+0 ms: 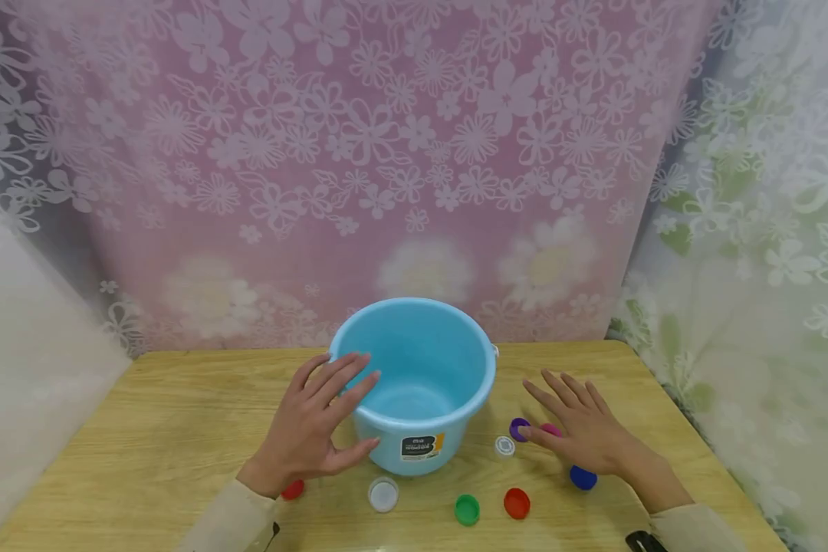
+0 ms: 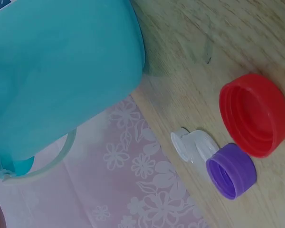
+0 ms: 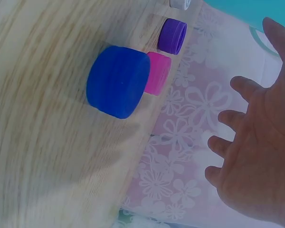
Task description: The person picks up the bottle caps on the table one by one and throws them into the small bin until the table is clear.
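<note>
A light blue bucket (image 1: 414, 410) with a label on its front stands on the wooden table. My left hand (image 1: 317, 422) is spread at its left side, fingers overlapping the rim in the head view; whether they touch it I cannot tell. Above the table to the right hovers my right hand (image 1: 586, 433), fingers extended and holding nothing. Near it lie a blue cap (image 3: 118, 81), a pink cap (image 3: 158, 73) and a purple cap (image 3: 172, 36). The left wrist view shows a red cap (image 2: 254, 115), another purple cap (image 2: 231, 171) and white pieces (image 2: 195, 145), mostly hidden from the head camera.
In front of the bucket are a white cap (image 1: 383, 494), a green cap (image 1: 467, 510) and a red cap (image 1: 517, 504). A small white cap (image 1: 504, 445) sits right of the bucket. Flowered curtains (image 1: 400, 153) hang behind the table's back edge and on the right.
</note>
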